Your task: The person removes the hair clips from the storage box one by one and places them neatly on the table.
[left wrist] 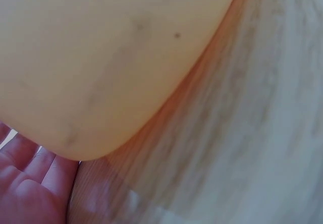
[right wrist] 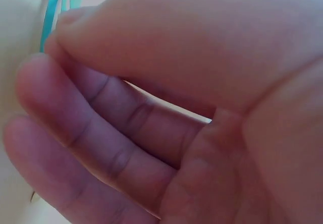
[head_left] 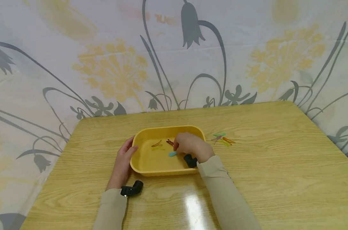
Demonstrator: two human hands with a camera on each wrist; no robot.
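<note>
A yellow plastic tub (head_left: 159,172) stands on the table, and my left hand (head_left: 125,157) grips its left end, thumb over the rim and fingers along the outside. In the left wrist view, that hand's fingers (left wrist: 30,178) lie against the tub's wall (left wrist: 121,72). Inside the tub, my right hand (head_left: 192,147) pinches a light-blue hair clip (head_left: 172,154) between thumb and forefinger. From the right wrist, the clip (right wrist: 50,19) shows just beyond the fingertips. Close by on the tub floor lie brown clips (head_left: 169,142), an orange-brown clip (head_left: 156,144) and a yellow-green clip (head_left: 158,149).
Right of the tub, several hair clips lie loosely together on the wooden table (head_left: 277,153), among them a green clip (head_left: 220,134) and an orange clip (head_left: 228,140). A flower-patterned curtain (head_left: 168,57) hangs behind the table's far edge.
</note>
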